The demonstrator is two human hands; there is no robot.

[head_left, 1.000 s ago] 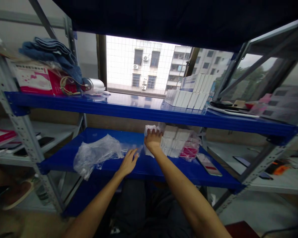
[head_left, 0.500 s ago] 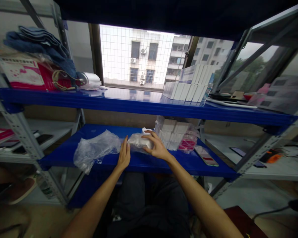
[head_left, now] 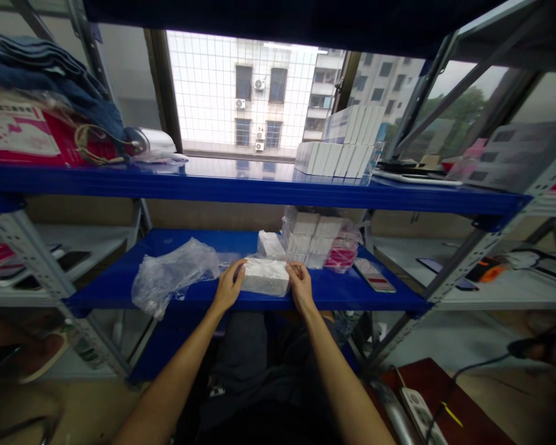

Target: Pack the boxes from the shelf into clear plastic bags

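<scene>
Between my hands is a white box in clear plastic wrap (head_left: pixel 265 278), held just over the lower blue shelf (head_left: pixel 241 301) near its front edge. My left hand (head_left: pixel 230 285) grips its left end, the fingers closed round the corner. On the right end, my right hand (head_left: pixel 301 285) is closed in the same way. Behind the held box stands another white wrapped box (head_left: pixel 271 245). A crumpled clear plastic bag (head_left: pixel 176 275) lies to the left of my left hand.
Plastic-wrapped white boxes (head_left: pixel 312 238) with a pink pack (head_left: pixel 341 254) stand at the right, beside a phone (head_left: pixel 374 275). The upper blue shelf (head_left: pixel 241 185) crosses above, bearing a row of white boxes (head_left: pixel 336 157). A power strip (head_left: pixel 419 411) lies lower right.
My right hand has come down from the top of the wrapped box to its right end. The box now sits nearer me and squarer. The view has shifted slightly.
</scene>
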